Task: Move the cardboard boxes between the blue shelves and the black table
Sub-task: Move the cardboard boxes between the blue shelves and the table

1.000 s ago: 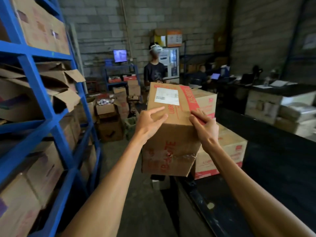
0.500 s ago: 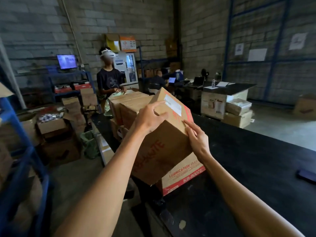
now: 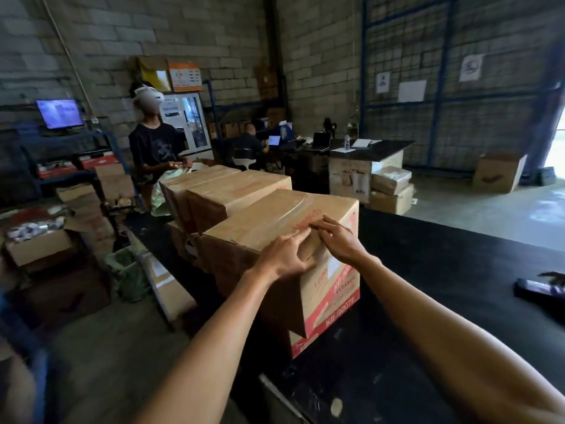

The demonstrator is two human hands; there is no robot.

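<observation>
A brown cardboard box [image 3: 269, 218] with red print lies on top of a red-trimmed box [image 3: 336, 301] at the near end of the black table [image 3: 434, 270]. My left hand [image 3: 284, 255] and my right hand [image 3: 339, 240] both press on its near top corner, fingers flat over the edge. Two more cardboard boxes [image 3: 241, 191] stand in a row behind it on the table. A blurred blue shelf post [image 3: 39, 377] shows only at the lower left edge.
A person in a dark shirt [image 3: 153, 148] stands beyond the row of boxes. Open boxes [image 3: 36, 249] and a green bag [image 3: 122, 270] crowd the floor at left. A dark flat object [image 3: 538, 289] lies on the table at right.
I have turned from the blue shelves to the table. The box, carried tilted in the air, now sits flat on the red-trimmed box, and my hands have shifted to its near top corner.
</observation>
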